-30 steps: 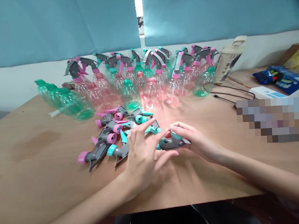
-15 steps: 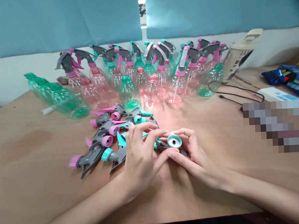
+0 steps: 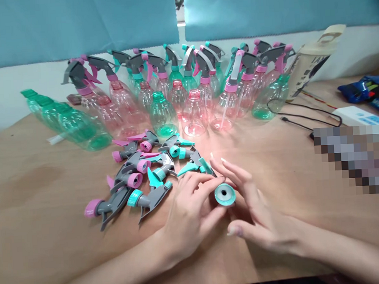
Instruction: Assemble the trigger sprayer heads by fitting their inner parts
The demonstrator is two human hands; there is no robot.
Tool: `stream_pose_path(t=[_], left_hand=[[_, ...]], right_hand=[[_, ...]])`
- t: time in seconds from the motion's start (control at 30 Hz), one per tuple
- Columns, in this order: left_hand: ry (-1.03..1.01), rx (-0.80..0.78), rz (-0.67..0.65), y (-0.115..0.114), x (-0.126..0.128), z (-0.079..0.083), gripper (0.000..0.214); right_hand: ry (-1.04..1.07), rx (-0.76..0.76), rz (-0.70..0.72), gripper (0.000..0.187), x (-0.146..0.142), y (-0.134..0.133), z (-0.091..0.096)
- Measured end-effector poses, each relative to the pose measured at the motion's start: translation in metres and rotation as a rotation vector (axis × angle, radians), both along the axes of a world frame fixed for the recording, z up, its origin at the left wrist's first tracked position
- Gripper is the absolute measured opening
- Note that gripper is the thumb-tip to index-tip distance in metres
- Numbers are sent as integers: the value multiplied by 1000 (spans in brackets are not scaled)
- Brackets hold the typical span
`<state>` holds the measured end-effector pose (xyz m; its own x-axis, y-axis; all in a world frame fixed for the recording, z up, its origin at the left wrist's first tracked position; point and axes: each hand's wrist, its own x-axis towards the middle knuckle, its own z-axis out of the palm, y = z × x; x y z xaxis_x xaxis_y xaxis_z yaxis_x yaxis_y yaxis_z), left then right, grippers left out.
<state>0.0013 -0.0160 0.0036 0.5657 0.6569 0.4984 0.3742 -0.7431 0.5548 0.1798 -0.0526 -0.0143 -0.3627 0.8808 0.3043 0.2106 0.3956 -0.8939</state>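
Between finger and thumb, my left hand (image 3: 191, 212) grips a trigger spray head (image 3: 229, 198). Its turquoise collar faces me, showing a pale inside with a dark round hole; the rest of it is hidden by my hands. My right hand (image 3: 259, 212) is open just right of the collar, thumb and fingers spread around that side. Left of my hands lies a pile of loose trigger spray heads, among them a grey and turquoise spray head (image 3: 152, 200) and a grey and pink spray head (image 3: 112, 205).
Behind the pile stand several clear pink and green bottles, such as a green bottle (image 3: 163, 118) and a pink bottle (image 3: 194, 116), some with spray heads on. Green bottles (image 3: 77, 126) lean together at left. A tumbler (image 3: 312, 63), black cable (image 3: 302, 121) and white box (image 3: 361, 115) are at right.
My right hand has loosened, its thumb and fingers spreading away from the collar. The spray head has moved slightly nearer to me, held in my left hand.
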Motion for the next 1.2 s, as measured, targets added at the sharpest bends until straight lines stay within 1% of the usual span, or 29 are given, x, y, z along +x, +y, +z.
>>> stream_pose_path(t=[0.1,0.17,0.23,0.27,0.43,0.53,0.67,0.83,0.97,1.07,1.2], left_hand=[[-12,103,2,4,-1,2,39],[-15,158,20,7,-1,2,38],[-11,184,25,9,-1,0,36],[-6,182,23,10,-1,-1,35],[0,96,-3,12,-2,-3,39],[-14,54,-18,13,-1,-5,33],[-24,9,-60,15,-1,-8,23],[-6,-73,-65,17,-3,-11,19],[5,-51,-65,16,-4,-12,18],[11,-20,-66,15,-2,-13,16],[13,-4,-45,14,0,-13,12]], right_hand=[[47,74,-98,62,4,6,5],[29,122,-171,44,5,11,9],[14,104,-190,31,6,15,12],[20,63,-175,29,6,16,13],[120,-252,-42,31,10,21,16],[150,-370,-3,31,13,24,17],[173,-391,-5,32,13,27,13],[255,-415,1,29,8,27,4],[301,-443,-27,26,4,22,0],[356,-464,-34,25,0,18,-1],[368,-520,-62,24,-2,17,-1]])
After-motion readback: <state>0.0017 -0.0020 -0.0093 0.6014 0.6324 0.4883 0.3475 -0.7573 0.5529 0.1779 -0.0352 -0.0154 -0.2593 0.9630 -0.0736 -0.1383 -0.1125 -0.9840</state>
